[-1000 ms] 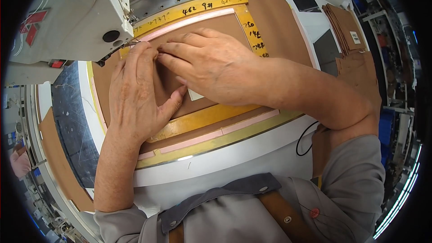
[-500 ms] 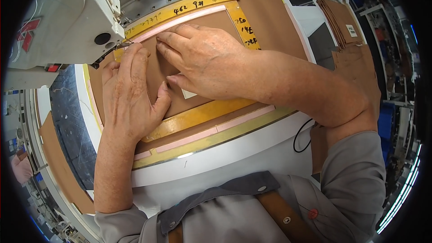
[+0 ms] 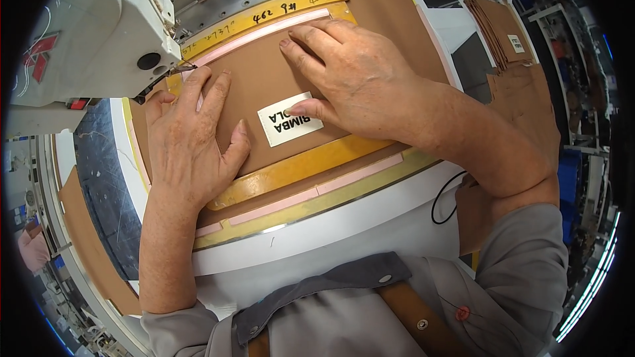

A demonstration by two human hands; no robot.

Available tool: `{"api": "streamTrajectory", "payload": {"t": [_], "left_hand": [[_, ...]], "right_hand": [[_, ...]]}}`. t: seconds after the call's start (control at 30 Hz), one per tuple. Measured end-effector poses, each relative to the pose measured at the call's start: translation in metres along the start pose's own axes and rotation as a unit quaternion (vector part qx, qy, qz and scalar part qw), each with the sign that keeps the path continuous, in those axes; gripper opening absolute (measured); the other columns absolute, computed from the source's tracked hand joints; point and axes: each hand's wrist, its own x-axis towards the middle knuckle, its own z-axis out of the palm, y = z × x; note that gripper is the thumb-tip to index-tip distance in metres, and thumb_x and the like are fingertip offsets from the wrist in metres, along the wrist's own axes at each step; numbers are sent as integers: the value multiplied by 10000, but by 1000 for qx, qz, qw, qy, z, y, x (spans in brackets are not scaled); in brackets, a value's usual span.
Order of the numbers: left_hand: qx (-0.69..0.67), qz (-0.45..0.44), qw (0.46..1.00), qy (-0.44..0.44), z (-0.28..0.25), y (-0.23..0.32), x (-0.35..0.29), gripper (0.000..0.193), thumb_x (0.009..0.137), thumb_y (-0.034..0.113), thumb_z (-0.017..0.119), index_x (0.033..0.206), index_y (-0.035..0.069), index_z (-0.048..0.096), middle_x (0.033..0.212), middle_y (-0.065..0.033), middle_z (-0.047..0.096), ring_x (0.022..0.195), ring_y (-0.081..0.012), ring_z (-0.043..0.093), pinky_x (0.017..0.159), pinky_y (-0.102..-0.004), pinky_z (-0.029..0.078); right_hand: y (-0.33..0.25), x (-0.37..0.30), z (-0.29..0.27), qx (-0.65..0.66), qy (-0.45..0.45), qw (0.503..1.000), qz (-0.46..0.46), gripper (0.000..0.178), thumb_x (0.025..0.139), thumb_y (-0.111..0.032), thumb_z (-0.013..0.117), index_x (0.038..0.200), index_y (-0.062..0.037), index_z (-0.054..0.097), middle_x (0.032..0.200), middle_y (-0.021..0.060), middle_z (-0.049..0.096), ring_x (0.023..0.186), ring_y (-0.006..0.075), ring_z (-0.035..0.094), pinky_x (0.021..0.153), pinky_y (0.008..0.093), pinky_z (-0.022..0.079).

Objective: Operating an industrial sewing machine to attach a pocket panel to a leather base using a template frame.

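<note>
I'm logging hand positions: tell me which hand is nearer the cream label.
Right. The right hand has its thumb over the cream label, while the left hand sits apart, to the label's left.

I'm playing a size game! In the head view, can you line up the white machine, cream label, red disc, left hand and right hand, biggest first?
1. White machine
2. Left hand and right hand: too alike to rank
3. Cream label, partly covered
4. Red disc, the smallest
</note>
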Motion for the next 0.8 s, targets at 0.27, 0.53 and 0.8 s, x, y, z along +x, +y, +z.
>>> {"api": "streamTrajectory", "payload": {"t": [0.27, 0.53, 0.8], "left_hand": [[-1, -14, 1000, -11, 0, 0, -1, 590, 808, 322, 647, 1325, 38, 622, 1352, -143, 588, 1133, -297, 584, 1024, -449, 376], [-15, 8, 1000, -5, 2, -1, -3, 578, 845, 300, 685, 1319, -25, 617, 1350, -173, 611, 1148, -299, 624, 1070, -488, 384], [-31, 16, 999, -22, 1, -11, -6, 583, 857, 308, 680, 1320, -39, 612, 1323, -179, 620, 1119, -295, 635, 1061, -489, 386]], "right_hand": [[0, -1, -10, -39, -15, 999, -1, 727, 903, -596, 650, 1278, 27, 656, 1155, 142, 660, 1133, 255, 614, 994, 370, 492], [0, -1, -11, -47, -3, 999, -7, 698, 877, -554, 687, 1294, 5, 651, 1237, 138, 638, 1182, 254, 592, 1011, 388, 487], [-6, 6, -15, -22, -39, 999, 5, 720, 864, -498, 714, 1354, 17, 600, 1308, 165, 600, 1221, 298, 568, 1048, 414, 475]]}}
